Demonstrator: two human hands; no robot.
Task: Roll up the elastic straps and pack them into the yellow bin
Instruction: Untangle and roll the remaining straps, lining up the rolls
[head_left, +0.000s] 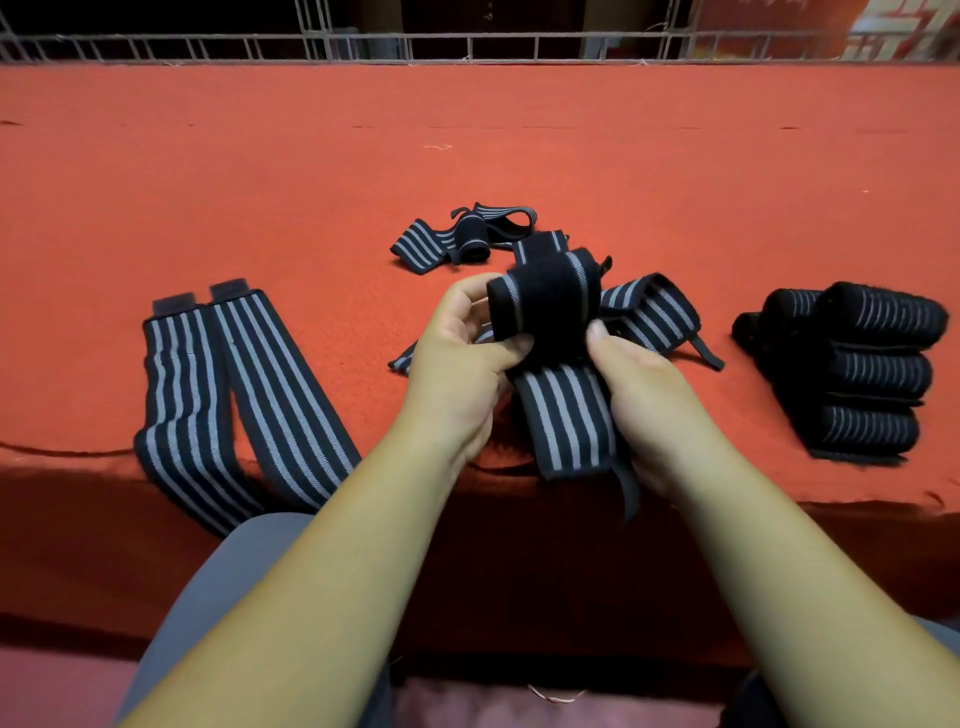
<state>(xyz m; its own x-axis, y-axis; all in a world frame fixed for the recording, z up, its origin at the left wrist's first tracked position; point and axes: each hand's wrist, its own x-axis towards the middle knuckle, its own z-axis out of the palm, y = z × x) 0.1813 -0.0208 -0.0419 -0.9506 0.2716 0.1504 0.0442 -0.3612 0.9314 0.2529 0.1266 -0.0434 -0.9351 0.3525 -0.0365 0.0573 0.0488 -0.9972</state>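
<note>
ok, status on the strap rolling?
Left hand and right hand both grip striped strap, partly rolled. Finished rolls stacked right. Yellow bin not in view.

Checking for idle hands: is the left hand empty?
No, the left hand and right hand both grip the half-rolled striped strap.

flat straps (187, 395): 2 | loose straps (563, 410): about 3 | rolled straps (878, 371): at least 5
</note>
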